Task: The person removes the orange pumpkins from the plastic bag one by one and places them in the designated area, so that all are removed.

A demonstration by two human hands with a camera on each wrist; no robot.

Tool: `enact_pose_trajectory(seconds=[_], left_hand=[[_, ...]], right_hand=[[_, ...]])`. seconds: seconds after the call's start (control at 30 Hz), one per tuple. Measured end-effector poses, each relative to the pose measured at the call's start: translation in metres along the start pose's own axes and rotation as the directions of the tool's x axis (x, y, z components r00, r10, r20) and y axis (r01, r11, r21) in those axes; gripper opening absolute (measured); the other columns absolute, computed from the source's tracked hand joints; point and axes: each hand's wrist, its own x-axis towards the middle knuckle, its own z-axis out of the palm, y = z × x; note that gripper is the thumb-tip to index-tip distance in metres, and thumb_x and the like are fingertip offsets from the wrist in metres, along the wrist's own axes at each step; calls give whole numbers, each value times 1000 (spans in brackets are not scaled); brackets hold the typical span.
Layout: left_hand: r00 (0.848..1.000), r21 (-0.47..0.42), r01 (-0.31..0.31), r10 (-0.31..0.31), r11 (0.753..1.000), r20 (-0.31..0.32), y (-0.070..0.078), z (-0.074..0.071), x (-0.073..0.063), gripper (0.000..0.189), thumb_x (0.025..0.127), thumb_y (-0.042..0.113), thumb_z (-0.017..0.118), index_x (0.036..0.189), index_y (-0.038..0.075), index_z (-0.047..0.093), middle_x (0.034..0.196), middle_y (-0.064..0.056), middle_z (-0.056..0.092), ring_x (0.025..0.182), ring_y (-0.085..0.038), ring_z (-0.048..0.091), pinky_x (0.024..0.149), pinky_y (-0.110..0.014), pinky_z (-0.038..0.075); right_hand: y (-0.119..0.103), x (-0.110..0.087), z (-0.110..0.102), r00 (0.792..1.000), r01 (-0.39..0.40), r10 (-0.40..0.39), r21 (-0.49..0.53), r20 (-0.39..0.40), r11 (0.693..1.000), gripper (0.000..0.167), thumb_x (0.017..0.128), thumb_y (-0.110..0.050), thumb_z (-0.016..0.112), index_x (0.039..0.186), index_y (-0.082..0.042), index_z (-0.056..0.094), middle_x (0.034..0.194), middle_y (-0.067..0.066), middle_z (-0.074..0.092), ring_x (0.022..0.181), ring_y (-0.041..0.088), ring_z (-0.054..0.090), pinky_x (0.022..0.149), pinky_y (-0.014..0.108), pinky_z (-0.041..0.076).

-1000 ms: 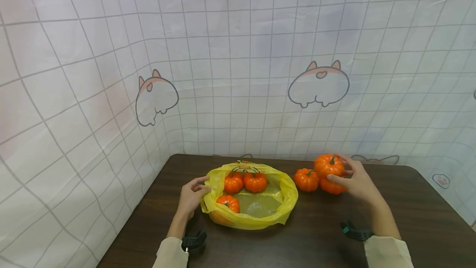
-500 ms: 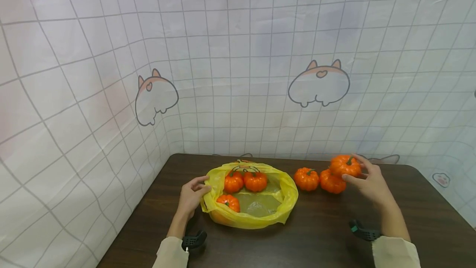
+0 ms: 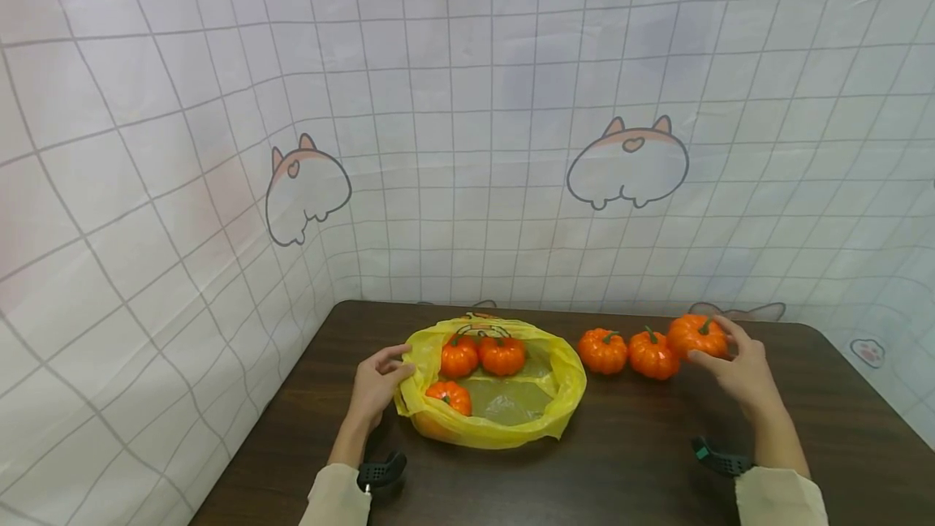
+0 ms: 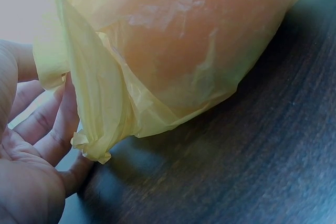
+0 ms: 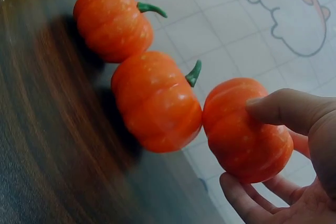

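Note:
In the head view, my right hand (image 3: 745, 370) grips a small orange pumpkin (image 3: 697, 337) with a green stem. The right wrist view shows the thumb across one side of this pumpkin (image 5: 244, 135) and fingers on the other. Beside it stand a middle pumpkin (image 3: 653, 354) and a left pumpkin (image 3: 602, 351) on the table. My left hand (image 3: 377, 386) holds the left rim of a yellow plastic bag (image 3: 504, 435). Three pumpkins show inside the open bag, including a near one (image 3: 450, 398). Up close, folded plastic (image 4: 100, 93) partly hides the left fingers.
A dark wooden table (image 3: 621, 461) carries everything. Behind and to the left hangs a white gridded cloth (image 3: 475, 185) with cartoon animal prints. A dark band is on each wrist, the left one (image 3: 381, 471) and the right one (image 3: 719, 459).
My right hand has carried its pumpkin to the right and then lower, from in front of the middle pumpkin to its right side. The left hand and bag stay still.

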Motion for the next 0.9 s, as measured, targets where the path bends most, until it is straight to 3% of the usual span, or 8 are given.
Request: enact_pose_trajectory(seconds=[0.17,0.33,0.63,0.9], left_hand=[[1000,18,4,-4,1000,-19,-5,2,4,38,96,6,69,133,6,67,97,-14,74,78,-13,65,67,-23,54],[1000,0,3,-3,1000,0,3,-1,-1,38,95,5,70,133,4,67,98,-16,74,78,-14,66,67,-25,55],[1000,2,-25,25,1000,14,4,-2,-4,38,95,5,69,133,0,66,94,-14,75,77,-13,65,66,-25,54],[1000,0,0,0,1000,-8,-18,0,12,38,95,7,71,132,7,68,94,-10,75,77,-14,66,66,-25,55]], right_hand=[[10,2,-2,999,-26,26,25,-20,999,90,99,-32,67,165,-7,11,158,45,5,136,61,28,99,70,40],[15,3,-4,997,-71,71,28,-22,997,89,100,-32,65,164,-6,8,159,45,1,138,62,25,105,74,34],[26,5,-4,995,-101,101,4,-15,995,89,100,-30,65,164,-4,8,159,45,8,140,61,26,109,74,30],[31,4,-5,993,-119,119,2,16,993,89,100,-28,64,163,-1,7,158,46,11,141,59,25,112,72,28]])
